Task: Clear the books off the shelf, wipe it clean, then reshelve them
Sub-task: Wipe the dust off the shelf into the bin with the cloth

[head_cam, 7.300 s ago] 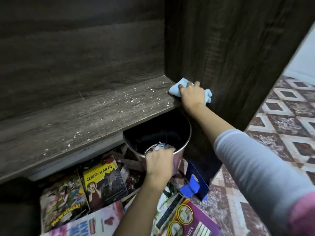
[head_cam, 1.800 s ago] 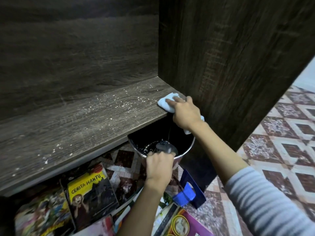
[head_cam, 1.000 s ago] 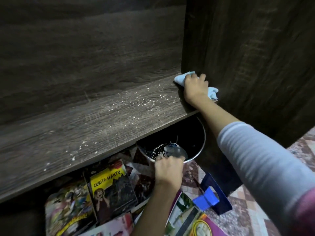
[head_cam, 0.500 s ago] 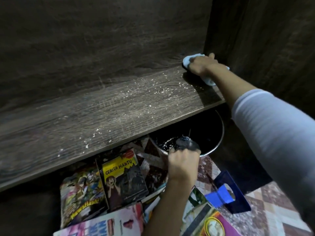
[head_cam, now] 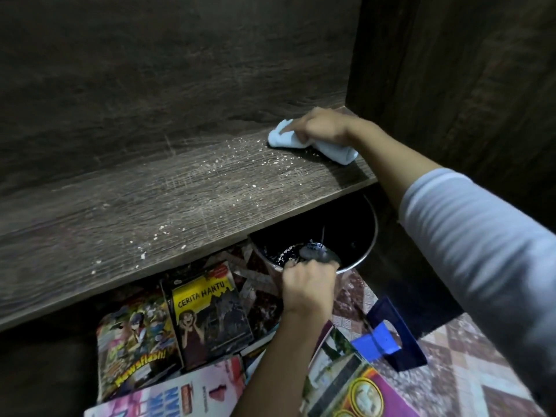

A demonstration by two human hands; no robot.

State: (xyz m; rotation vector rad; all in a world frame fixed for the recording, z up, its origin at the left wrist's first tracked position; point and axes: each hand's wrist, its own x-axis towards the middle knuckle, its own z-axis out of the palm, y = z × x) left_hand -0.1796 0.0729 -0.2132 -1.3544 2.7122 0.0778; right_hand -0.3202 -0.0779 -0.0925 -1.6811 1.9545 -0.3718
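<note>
A dark wooden shelf (head_cam: 126,224) is bare of books and speckled with pale crumbs. My right hand (head_cam: 323,126) grips a light blue cloth (head_cam: 284,136) and presses it on the shelf near the back right corner. My left hand (head_cam: 308,285) holds the rim of a metal bin (head_cam: 365,254) just under the shelf's front edge; crumbs lie inside the bin. Several books lie on the floor below, among them a yellow "Cerita Hantu" book (head_cam: 207,311) and a comic (head_cam: 135,341).
The cabinet's right side panel (head_cam: 451,85) and back panel (head_cam: 168,70) wall in the shelf. A dark blue bookend (head_cam: 388,338) lies on the patterned tile floor (head_cam: 469,374) to the right of the books.
My right hand has slid the cloth leftward along the back of the shelf, away from the right corner. My left hand keeps hold of the bin below the edge.
</note>
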